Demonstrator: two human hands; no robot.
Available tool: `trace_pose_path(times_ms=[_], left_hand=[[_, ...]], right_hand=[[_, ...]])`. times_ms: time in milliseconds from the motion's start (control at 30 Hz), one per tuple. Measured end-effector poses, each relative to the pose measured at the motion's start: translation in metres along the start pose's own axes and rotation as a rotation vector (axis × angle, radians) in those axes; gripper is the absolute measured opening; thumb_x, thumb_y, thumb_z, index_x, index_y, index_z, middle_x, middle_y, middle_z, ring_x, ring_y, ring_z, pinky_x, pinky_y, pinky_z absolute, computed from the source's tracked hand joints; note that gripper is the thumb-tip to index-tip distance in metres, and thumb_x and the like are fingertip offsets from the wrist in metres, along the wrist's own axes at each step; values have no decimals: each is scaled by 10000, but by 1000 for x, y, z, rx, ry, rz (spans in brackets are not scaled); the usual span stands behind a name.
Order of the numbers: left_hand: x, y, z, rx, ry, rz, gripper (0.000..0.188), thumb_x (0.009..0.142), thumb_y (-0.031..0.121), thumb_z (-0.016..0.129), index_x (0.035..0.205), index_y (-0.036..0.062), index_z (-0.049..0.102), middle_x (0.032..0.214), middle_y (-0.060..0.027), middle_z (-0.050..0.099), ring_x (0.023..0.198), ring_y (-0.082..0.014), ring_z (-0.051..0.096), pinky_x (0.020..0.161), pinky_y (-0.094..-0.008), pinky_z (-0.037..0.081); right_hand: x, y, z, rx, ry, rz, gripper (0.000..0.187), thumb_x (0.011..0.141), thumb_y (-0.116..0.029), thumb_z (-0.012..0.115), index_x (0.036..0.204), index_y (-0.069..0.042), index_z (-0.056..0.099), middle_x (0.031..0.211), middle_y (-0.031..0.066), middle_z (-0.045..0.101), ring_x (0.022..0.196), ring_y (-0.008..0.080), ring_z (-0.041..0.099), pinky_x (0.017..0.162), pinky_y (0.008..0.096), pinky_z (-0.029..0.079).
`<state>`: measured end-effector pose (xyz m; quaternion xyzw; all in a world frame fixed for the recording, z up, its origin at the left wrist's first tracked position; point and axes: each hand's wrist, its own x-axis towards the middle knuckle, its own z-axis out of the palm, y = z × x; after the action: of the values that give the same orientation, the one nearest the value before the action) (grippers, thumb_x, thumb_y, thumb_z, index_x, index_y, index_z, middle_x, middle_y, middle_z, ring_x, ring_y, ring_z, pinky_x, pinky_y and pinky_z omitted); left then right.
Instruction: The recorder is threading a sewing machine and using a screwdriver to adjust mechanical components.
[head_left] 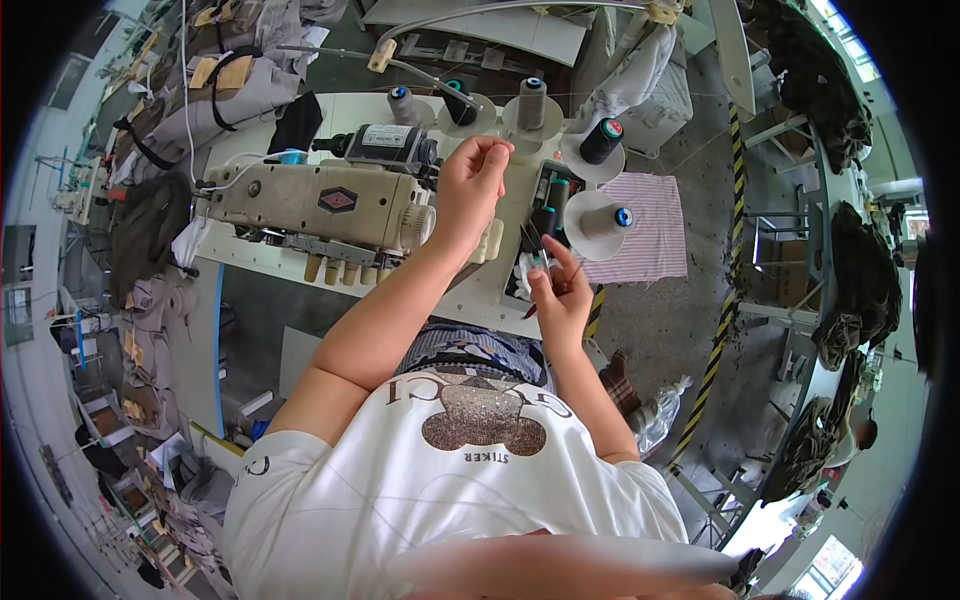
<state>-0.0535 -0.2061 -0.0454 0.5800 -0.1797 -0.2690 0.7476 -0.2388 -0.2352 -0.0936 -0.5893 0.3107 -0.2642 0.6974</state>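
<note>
Head view shows the left hand (472,195) raised beside the sewing machine (310,205), its grip closed with the fingertips pinched together; whether a thread runs between them is too fine to tell. Lower and to its right, the right hand (566,305) has its grip closed around a slim metal tool (545,262), which sits between thumb and fingers over the edge of a tray (508,288) of dark spools.

The tool could slip and drop among those spools if the light hold loosens. Its end might also catch any loose thread there, and a careless sweep of the right hand could knock the grey cone (605,218) standing just beyond. If the left hand does pinch a thread, pulling hard could snap it.

Underneath, the pale worktop (488,292) carries the machine, its dark motor (385,143) and several thread cones on round discs. Striped cloth (632,225) lies beside the grey cone. Yellow-and-black tape (738,180) marks the grey floor (700,210) to the right, with dark garments (865,270) past it; grey garments (265,60) are heaped at the left.
</note>
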Motion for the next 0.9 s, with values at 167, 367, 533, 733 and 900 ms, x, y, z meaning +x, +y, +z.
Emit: trace_pose_path(times_ms=[167, 367, 533, 733, 900], left_hand=[[-3, 3, 1, 28, 10, 20, 181, 938, 212, 563, 958, 36, 597, 671, 51, 481, 549, -11, 404, 492, -177, 320], [-2, 6, 6, 52, 27, 28, 177, 935, 203, 564, 956, 32, 607, 717, 47, 522, 565, -14, 412, 504, -180, 332], [-1, 8, 9, 23, 70, 37, 166, 927, 176, 565, 947, 17, 609, 719, 32, 543, 568, -26, 446, 496, -189, 374], [-2, 10, 9, -64, 54, 0, 179, 921, 186, 575, 950, 13, 610, 756, 27, 553, 620, -31, 464, 510, -196, 385], [-2, 12, 8, -40, 34, -26, 184, 923, 200, 584, 990, 30, 608, 781, 43, 537, 599, -15, 421, 527, -185, 351]], right_hand=[[37, -53, 24, 103, 47, -72, 263, 845, -128, 686, 1074, -11, 631, 669, -19, 579, 538, 30, 487, 467, 180, 352], [72, -69, 36, 158, 9, 76, 236, 872, -166, 662, 1048, -9, 644, 633, -20, 568, 500, 31, 470, 444, 182, 336], [79, -69, 40, 66, -60, 86, 271, 887, -232, 649, 985, 20, 645, 594, -10, 562, 471, 39, 469, 427, 196, 332], [83, -67, 33, -44, -200, 63, 292, 893, -250, 645, 981, 28, 642, 586, -10, 552, 466, 35, 448, 423, 201, 324], [82, -66, 36, -90, -199, -27, 294, 876, -245, 671, 981, 25, 624, 578, -15, 543, 461, 32, 432, 416, 203, 318]])
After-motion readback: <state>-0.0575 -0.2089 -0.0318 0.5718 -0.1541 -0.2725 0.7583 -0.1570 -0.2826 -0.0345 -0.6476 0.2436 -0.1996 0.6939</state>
